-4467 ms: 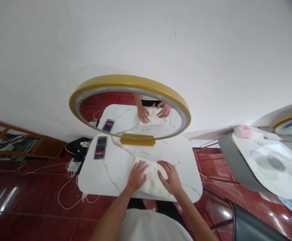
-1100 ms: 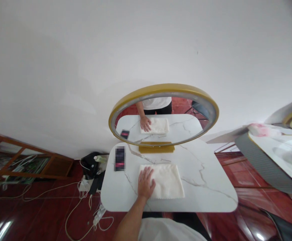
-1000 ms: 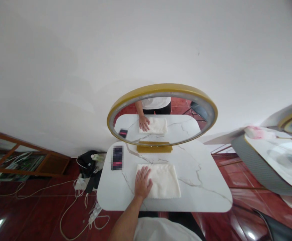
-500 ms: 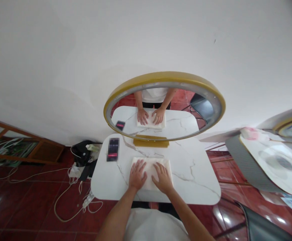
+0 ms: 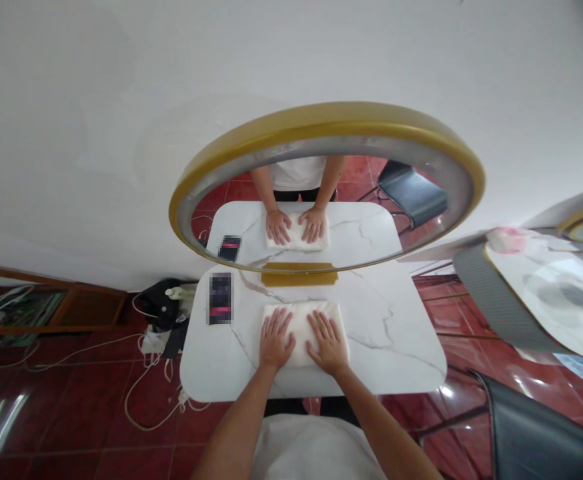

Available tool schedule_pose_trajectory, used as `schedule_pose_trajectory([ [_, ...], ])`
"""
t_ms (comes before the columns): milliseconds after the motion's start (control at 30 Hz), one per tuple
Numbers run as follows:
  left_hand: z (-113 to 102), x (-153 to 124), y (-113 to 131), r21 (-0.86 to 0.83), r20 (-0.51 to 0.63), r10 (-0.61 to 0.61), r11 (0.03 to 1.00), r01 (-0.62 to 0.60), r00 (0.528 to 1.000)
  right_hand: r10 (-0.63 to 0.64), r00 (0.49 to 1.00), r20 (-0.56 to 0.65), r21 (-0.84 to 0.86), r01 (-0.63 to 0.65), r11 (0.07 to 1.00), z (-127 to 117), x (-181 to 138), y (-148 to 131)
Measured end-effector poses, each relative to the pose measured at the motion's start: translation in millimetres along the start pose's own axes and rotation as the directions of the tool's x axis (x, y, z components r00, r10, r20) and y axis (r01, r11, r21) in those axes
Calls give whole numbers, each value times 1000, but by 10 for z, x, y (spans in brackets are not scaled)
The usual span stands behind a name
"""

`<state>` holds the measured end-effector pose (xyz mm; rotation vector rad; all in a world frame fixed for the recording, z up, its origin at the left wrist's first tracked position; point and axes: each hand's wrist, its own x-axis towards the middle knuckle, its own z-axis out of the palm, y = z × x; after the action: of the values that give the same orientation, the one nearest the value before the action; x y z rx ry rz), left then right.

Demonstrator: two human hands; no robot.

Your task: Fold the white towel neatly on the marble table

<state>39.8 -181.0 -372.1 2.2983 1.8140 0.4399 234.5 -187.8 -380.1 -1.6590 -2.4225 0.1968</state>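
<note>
A folded white towel (image 5: 301,320) lies on the white marble table (image 5: 396,347) in front of me. My left hand (image 5: 275,339) rests flat on the towel's left half with fingers spread. Over the right half lies my right hand (image 5: 327,340), also flat and open. Both palms press down on the cloth. A round gold-framed mirror (image 5: 321,130) stands at the table's back edge and reflects both hands on the towel.
A dark phone (image 5: 220,298) lies on the table's left rear. White cables and a power strip (image 5: 151,343) trail over the red tiled floor at left. A dark chair (image 5: 536,433) stands at lower right. Another table with a mirror (image 5: 546,300) is at right.
One second ago only my left hand lay on the towel. My right hand has come down onto its right half, and the towel now looks narrower. The view has shifted closer.
</note>
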Motion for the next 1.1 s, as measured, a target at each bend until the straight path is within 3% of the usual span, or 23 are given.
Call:
schedule_pose_trajectory([
  [400, 81, 527, -42, -8, -8, -38, 999, 38, 999, 31, 999, 19, 20, -31, 999, -29, 477, 206],
  [1100, 77, 530, -26, 1, -20, -43, 999, 43, 999, 39, 999, -23, 35, -38, 999, 3, 467, 220],
])
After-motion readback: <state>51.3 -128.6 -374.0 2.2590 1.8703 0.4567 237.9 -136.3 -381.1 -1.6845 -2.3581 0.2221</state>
